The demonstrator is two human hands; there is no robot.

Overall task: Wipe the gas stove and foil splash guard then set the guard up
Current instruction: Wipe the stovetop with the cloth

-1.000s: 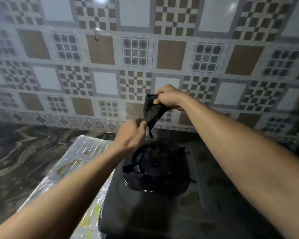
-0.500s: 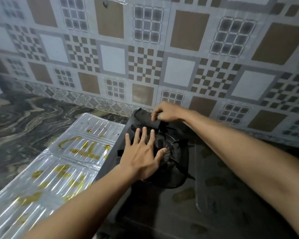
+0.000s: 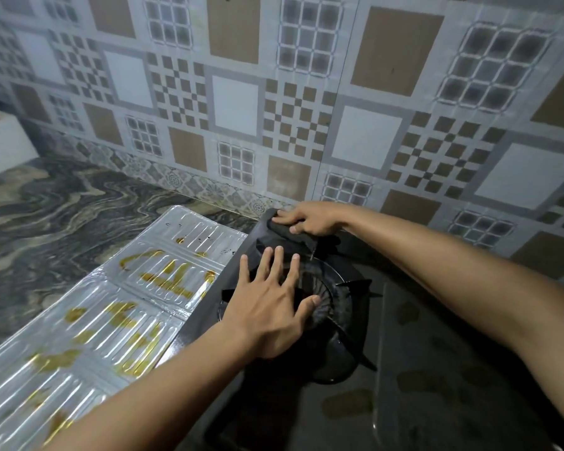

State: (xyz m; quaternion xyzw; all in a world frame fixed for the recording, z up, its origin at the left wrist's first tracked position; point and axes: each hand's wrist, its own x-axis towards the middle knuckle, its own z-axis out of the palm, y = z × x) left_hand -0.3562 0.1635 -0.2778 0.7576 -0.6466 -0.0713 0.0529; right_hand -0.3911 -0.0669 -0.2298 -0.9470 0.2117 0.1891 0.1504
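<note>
A black gas stove point(image 3: 437, 369) fills the lower right, its burner and pan support point(image 3: 342, 307) near the middle. My right hand point(image 3: 310, 219) grips a dark cloth point(image 3: 274, 227) at the stove's far left corner, by the wall. My left hand point(image 3: 271, 304) lies flat with fingers spread on the burner's left side. The foil splash guard point(image 3: 88, 323) lies flat on the counter to the left of the stove, its ribbed silver panels smeared with yellow-brown grease.
A patterned tile wall point(image 3: 306, 92) rises right behind the stove. Dark marbled counter point(image 3: 46, 216) extends to the left beyond the guard. Greasy patches point(image 3: 349, 405) mark the stove top near its front.
Both hands came down from holding the cloth in the air. My left hand let go and spread flat on the burner; my right hand brought the cloth onto the stove's far corner.
</note>
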